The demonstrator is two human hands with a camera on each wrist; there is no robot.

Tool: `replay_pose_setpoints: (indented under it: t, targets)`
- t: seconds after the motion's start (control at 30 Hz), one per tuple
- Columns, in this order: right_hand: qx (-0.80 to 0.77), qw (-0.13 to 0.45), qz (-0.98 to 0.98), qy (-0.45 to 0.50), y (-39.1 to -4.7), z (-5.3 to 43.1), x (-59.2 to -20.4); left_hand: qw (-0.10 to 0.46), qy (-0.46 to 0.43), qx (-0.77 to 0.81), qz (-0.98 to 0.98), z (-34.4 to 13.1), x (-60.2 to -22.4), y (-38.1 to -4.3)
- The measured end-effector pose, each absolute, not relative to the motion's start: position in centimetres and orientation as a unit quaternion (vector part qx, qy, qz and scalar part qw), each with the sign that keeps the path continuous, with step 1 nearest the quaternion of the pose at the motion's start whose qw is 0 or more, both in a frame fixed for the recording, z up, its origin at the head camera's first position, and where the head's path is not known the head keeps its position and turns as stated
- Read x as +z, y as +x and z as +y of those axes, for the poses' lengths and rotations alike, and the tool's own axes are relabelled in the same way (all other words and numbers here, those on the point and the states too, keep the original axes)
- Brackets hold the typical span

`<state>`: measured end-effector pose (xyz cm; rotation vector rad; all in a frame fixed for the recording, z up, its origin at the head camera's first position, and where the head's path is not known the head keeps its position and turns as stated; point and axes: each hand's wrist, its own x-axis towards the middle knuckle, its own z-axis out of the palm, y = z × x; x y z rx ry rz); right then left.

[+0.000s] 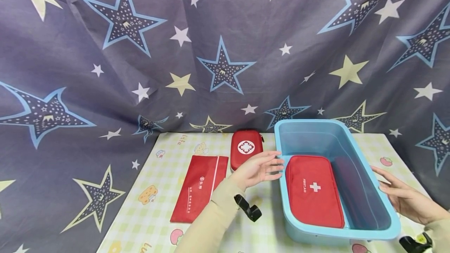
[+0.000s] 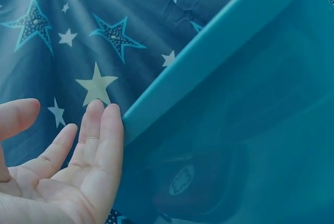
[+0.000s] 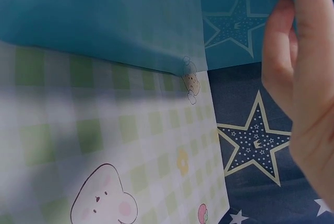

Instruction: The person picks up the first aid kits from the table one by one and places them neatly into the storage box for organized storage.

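A light blue plastic bin (image 1: 351,147) stands on the table, with a red first aid pouch (image 1: 316,206) lying flat inside it. At its left rim is my left hand (image 1: 261,170), fingers nearly straight and spread; in the left wrist view the fingertips (image 2: 112,125) meet the bin's side (image 2: 235,93). On the opposite side, my right hand (image 1: 404,194) has its fingers against the outside near the right rim. The right wrist view shows those fingers (image 3: 279,41) slightly bent at the blue wall (image 3: 104,15). Neither hand is curled round anything.
Left of the bin, a red hard case with a white cross (image 1: 239,157) stands near the back edge. A flat red document pouch (image 1: 193,194) lies beside it, partly behind my left sleeve. The checkered tablecloth (image 1: 147,221) meets a star-patterned curtain (image 1: 158,69).
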<state>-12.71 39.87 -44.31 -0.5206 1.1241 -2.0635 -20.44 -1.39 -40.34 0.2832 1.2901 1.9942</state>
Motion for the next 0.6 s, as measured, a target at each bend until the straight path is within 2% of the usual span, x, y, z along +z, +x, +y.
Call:
replay_pose_setpoints:
  t: [0.6]
  targets:
    - [-0.806,0.357,0.421,-0.212,-12.6,39.8,-44.2,0.346,0.08,0.794,0.493,-3.1,-42.6,-20.3]
